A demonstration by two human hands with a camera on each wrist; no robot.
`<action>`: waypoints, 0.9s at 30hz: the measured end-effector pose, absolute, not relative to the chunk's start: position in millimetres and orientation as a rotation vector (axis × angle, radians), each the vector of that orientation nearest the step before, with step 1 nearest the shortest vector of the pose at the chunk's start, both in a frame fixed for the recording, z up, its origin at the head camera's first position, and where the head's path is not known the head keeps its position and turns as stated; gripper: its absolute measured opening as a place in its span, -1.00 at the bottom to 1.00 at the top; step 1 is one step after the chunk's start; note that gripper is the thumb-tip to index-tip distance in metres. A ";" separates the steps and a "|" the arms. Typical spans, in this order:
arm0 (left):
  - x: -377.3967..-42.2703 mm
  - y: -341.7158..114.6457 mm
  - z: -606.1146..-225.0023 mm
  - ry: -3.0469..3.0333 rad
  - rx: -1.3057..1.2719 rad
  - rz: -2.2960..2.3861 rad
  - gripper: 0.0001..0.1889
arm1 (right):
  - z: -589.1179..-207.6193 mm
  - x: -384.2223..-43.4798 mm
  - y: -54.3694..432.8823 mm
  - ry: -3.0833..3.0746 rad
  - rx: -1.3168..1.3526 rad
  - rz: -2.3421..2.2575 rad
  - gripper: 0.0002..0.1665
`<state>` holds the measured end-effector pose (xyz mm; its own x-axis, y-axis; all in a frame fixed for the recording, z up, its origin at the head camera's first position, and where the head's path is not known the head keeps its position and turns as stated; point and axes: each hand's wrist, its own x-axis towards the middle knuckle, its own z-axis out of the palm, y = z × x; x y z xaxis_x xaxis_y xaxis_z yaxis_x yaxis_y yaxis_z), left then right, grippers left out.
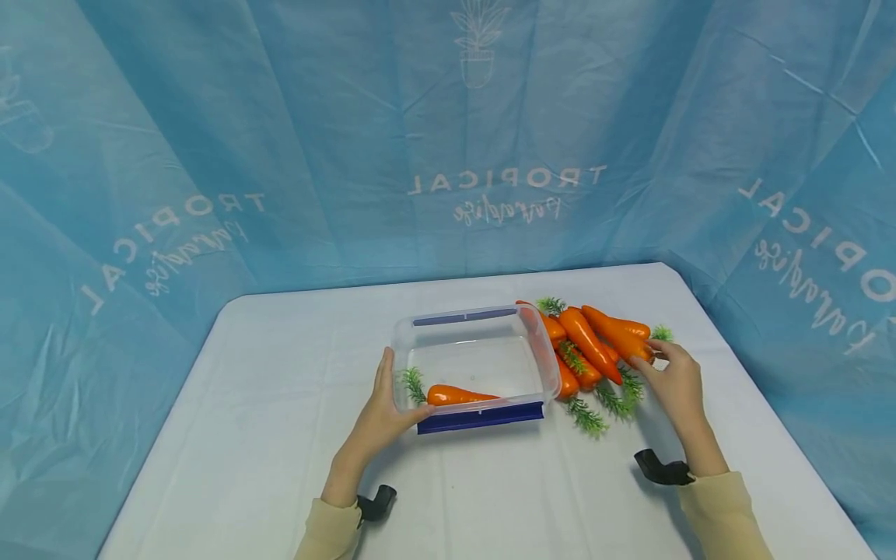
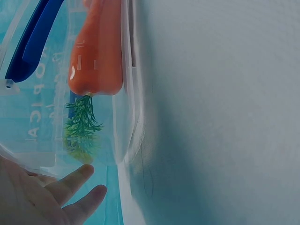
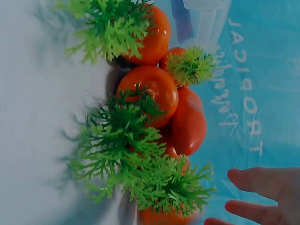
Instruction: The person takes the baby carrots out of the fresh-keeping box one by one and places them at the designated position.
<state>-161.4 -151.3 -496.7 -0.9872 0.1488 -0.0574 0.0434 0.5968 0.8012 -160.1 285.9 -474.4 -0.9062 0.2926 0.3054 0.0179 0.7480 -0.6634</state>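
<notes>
A clear plastic container with blue latch flaps sits mid-table. Inside it, along the front wall, lies an orange carrot with a green leafy top. My left hand touches the container's front-left corner, thumb at the front rim and straight fingers along the left side. Against the container's right side is a pile of carrots with green tops. At the right of this pile, my right hand has thumb and fingertips close around the thick end of an upper carrot; its fingers look spread in the right wrist view.
A white cloth covers the table. Blue printed curtains hang behind it and at both sides. Leafy tops stick out from the front of the pile. Each wrist wears a black mount.
</notes>
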 end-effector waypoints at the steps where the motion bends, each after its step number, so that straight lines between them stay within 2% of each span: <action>1: -161.2 -151.2 -496.6 2.701 0.163 1.346 0.27 | -474.1 -160.4 286.4 -2.568 -0.248 0.970 -0.53; 14: -161.5 -151.6 -493.5 2.693 0.185 1.376 0.24 | -468.2 -166.3 280.9 -2.606 -0.239 1.021 -0.54; 27: -160.6 -150.3 -493.7 2.678 0.157 1.379 0.26 | -448.4 -181.1 213.7 -2.566 0.087 1.055 -0.59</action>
